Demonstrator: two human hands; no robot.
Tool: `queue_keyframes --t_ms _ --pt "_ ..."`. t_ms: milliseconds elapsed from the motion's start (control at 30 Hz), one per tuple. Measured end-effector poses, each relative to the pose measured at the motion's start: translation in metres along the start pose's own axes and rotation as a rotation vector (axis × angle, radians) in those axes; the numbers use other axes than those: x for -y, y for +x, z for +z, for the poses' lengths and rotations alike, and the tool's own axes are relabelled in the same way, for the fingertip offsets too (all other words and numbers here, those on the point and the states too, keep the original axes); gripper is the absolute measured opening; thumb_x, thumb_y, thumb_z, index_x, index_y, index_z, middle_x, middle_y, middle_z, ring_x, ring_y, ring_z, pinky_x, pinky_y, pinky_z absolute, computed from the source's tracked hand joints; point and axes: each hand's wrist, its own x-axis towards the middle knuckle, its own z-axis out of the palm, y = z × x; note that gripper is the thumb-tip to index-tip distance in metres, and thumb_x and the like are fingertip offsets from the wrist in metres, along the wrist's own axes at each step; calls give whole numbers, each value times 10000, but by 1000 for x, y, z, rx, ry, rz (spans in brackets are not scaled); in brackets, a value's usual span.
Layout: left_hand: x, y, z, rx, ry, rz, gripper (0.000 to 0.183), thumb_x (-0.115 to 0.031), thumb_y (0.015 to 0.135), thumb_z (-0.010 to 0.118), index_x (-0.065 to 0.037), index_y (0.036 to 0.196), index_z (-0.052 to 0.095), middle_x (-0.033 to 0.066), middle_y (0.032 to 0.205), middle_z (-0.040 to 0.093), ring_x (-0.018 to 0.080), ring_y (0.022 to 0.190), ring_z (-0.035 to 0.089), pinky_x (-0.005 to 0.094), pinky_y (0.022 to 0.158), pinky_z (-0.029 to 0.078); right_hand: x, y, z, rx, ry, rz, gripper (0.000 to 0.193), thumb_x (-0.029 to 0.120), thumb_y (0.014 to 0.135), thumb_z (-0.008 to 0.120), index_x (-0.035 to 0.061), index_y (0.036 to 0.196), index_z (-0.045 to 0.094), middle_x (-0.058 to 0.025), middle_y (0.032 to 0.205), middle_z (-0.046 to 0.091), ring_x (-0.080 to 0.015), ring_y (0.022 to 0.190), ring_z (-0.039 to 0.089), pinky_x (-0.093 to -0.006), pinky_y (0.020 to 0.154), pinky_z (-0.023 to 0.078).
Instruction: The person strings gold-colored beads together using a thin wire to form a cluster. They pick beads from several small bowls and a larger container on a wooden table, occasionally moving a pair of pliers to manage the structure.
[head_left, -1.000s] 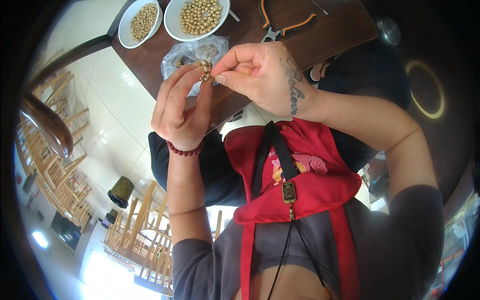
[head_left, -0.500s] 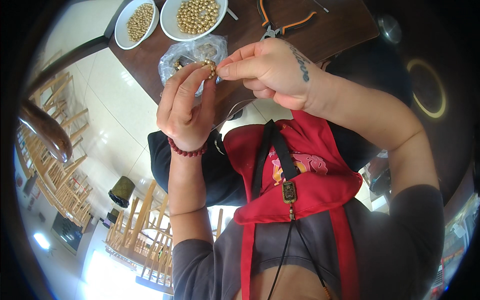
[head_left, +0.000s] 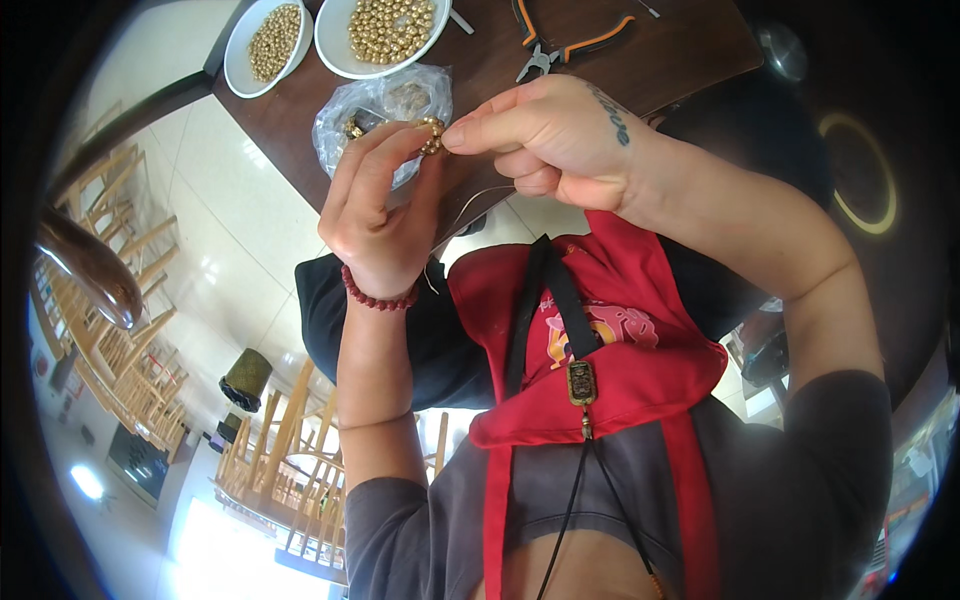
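Note:
Over the near edge of the table, my left hand (head_left: 378,200) is closed on a small cluster of gold beads (head_left: 432,130), held between thumb and fingers. My right hand (head_left: 565,140) meets the cluster from the right, thumb and forefinger pinched at its edge; what lies in the pinch is too small to make out. A thin pale thread (head_left: 468,205) curves below the hands. Just behind the left fingers is a crumpled clear plastic bag (head_left: 335,125) with more gold beads (head_left: 353,128) showing at it.
Two white bowls of gold beads stand at the back left, a smaller bowl (head_left: 232,62) and a larger bowl (head_left: 325,45). Orange-and-black pliers (head_left: 540,60) lie spread on the dark table (head_left: 690,50). A red apron (head_left: 640,400) covers my lap. Wooden chairs (head_left: 275,450) stand at left.
Both hands have shifted slightly right with the bead cluster, still touching at it. The thread below has changed its curve. The bowls and pliers sit slightly differently as the view moved.

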Motion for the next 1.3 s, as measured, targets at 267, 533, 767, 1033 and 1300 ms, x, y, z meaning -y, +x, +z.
queue_keyframes --t_ms 267,533,767,1033,1300 --pt "-1 2 0 -15 26 36 278 117 669 742 3 914 678 116 897 684 205 798 677 271 724 531 2 -1 -3 38 64 74 168 51 858 648 -39 997 617 56 645 448 4 471 306 -184 407 198" --pt "4 -4 -6 153 -542 -351 252 139 736 700 59 969 647 112 959 669 164 873 666 259 794 543 1 2 -5 62 15 17 170 37 861 624 -45 1010 608 18 703 546 4 480 320 -171 406 208" --pt "12 -5 -12 272 -939 -527 301 180 749 668 90 1030 611 134 976 662 185 922 661 297 853 544 -5 13 -12 32 -752 -676 152 78 812 629 -28 908 681 -59 710 651 -80 544 537 -227 514 428" --pt "21 -12 -9 267 -1168 -458 308 198 735 664 88 1015 599 180 1030 645 223 943 653 332 855 547 -1 10 -7 37 -894 -705 164 128 788 628 11 876 701 -51 633 643 -91 570 571 -239 581 461" --pt "27 -15 -9 237 -1149 -350 329 181 723 687 49 1010 592 186 1046 619 223 972 630 339 878 530 -3 4 -4 23 -857 -720 136 89 780 610 8 856 689 -41 626 638 -79 548 555 -239 554 448"
